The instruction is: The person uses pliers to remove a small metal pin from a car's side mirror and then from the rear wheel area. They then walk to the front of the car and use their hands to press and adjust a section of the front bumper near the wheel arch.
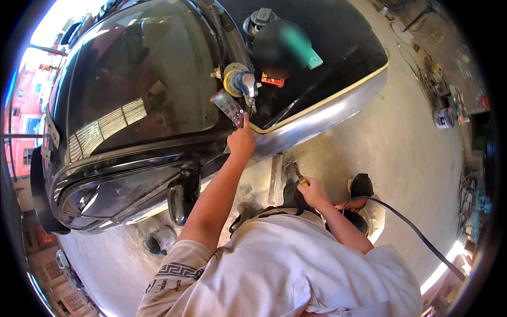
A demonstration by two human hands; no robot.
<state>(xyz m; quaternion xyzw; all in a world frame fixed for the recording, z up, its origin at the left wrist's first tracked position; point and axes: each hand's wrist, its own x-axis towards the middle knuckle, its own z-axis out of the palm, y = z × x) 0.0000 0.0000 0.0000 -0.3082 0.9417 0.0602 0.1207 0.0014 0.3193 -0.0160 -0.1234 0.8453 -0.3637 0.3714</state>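
My left hand (241,141) reaches to the car's windshield base, its index finger stretched onto the lower end of a phone (228,106) with a lit screen. The other fingers look curled, with nothing seen in them. Low in front of my body, my right hand (312,193) is closed around a scraper (300,177) with a yellow handle and a metal end, apart from the car. Just beyond the phone rests a round sander (240,82) with a yellow rim and a blue-grey body.
The black car's hood (338,45) carries a red box (273,80), a teal block (315,61) and a grey tool (260,20). A side mirror (184,196) juts beside my left arm. At right, another person's shoe (362,185) and a black hose (417,227) show.
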